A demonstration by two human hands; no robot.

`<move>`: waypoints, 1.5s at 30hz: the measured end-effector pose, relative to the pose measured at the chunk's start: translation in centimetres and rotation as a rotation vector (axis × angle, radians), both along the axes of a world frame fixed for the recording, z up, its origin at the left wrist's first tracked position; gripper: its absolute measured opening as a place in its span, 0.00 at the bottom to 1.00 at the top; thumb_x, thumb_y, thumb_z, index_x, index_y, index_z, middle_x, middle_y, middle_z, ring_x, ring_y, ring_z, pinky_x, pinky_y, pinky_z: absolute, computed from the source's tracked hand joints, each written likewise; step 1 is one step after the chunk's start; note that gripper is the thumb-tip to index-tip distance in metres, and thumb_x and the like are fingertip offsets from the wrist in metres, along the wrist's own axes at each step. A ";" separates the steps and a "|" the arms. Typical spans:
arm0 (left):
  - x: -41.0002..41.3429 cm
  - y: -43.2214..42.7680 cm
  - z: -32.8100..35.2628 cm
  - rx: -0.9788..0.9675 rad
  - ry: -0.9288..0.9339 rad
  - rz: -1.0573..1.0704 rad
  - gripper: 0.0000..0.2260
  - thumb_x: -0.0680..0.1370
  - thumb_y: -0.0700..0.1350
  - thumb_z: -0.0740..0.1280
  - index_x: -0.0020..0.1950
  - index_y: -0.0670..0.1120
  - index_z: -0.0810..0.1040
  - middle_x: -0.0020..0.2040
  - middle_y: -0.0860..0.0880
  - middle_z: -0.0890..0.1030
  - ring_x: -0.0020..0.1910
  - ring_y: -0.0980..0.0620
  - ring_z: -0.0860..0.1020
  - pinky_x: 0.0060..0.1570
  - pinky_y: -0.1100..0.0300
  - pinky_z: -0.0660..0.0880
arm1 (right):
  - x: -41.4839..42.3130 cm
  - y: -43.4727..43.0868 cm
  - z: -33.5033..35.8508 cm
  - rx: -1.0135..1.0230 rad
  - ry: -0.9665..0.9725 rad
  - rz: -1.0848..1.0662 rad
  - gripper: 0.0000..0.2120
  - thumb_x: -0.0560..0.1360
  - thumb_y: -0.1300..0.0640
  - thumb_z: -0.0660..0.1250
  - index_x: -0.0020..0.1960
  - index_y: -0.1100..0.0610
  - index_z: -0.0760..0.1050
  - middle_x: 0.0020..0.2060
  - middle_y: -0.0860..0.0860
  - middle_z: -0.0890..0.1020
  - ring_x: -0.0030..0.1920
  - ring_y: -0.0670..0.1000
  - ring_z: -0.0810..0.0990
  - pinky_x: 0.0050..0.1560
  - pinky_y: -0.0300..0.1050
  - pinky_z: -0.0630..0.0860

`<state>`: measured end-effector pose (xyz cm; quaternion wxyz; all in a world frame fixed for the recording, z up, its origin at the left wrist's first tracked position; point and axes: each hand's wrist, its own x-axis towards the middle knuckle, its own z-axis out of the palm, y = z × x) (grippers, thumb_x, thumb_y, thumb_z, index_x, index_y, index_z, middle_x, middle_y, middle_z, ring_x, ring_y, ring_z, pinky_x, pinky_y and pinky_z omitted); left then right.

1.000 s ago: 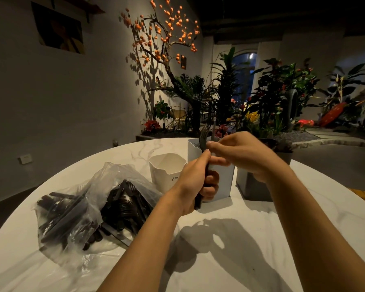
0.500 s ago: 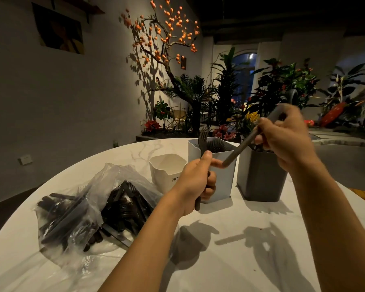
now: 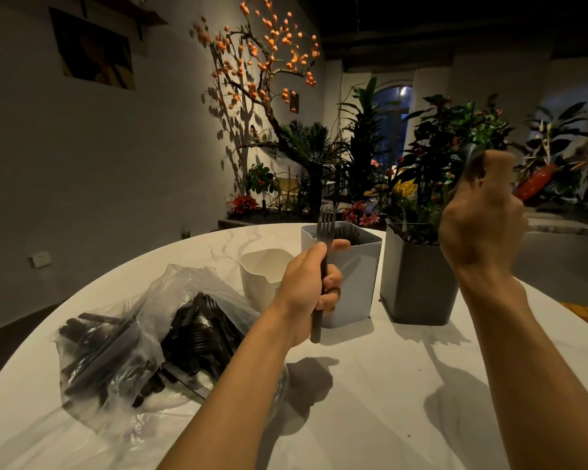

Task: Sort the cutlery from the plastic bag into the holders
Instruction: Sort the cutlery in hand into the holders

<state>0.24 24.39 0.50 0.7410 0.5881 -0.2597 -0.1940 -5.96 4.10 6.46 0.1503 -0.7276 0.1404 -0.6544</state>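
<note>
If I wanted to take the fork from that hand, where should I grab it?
Grab the fork by the bare handle end poking out below the left hand, coming from underneath. It stands upright with sharp tines on top, and the fingers cover the middle.

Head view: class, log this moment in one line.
left hand: holds fork upright | right hand: raised over dark holder, gripping utensil | bag: still full

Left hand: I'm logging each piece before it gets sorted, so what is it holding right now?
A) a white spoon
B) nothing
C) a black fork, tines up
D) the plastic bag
C: the left hand has its grip around a black fork, whose tines point up.
</note>
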 end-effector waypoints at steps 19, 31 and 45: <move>0.0 0.2 1.0 -0.006 0.010 0.125 0.06 0.85 0.41 0.58 0.60 0.44 0.73 0.43 0.43 0.81 0.29 0.52 0.76 0.32 0.59 0.74 | 0.5 0.1 -1.6 0.163 0.484 -0.201 0.14 0.79 0.55 0.65 0.62 0.59 0.74 0.63 0.62 0.69 0.65 0.67 0.65 0.56 0.55 0.69; 0.1 2.8 6.9 -0.569 -0.067 0.540 0.05 0.83 0.38 0.65 0.53 0.47 0.72 0.54 0.42 0.80 0.46 0.41 0.87 0.46 0.52 0.84 | -0.4 3.1 2.5 0.109 0.230 0.349 0.06 0.79 0.58 0.66 0.52 0.55 0.81 0.45 0.47 0.81 0.43 0.40 0.78 0.45 0.32 0.74; 3.0 -1.5 2.9 0.192 -0.676 0.636 0.05 0.83 0.41 0.64 0.54 0.50 0.71 0.50 0.47 0.83 0.51 0.50 0.83 0.42 0.63 0.80 | 0.9 4.4 0.5 0.011 0.627 0.345 0.03 0.76 0.48 0.63 0.49 0.42 0.76 0.44 0.43 0.81 0.48 0.50 0.80 0.53 0.61 0.79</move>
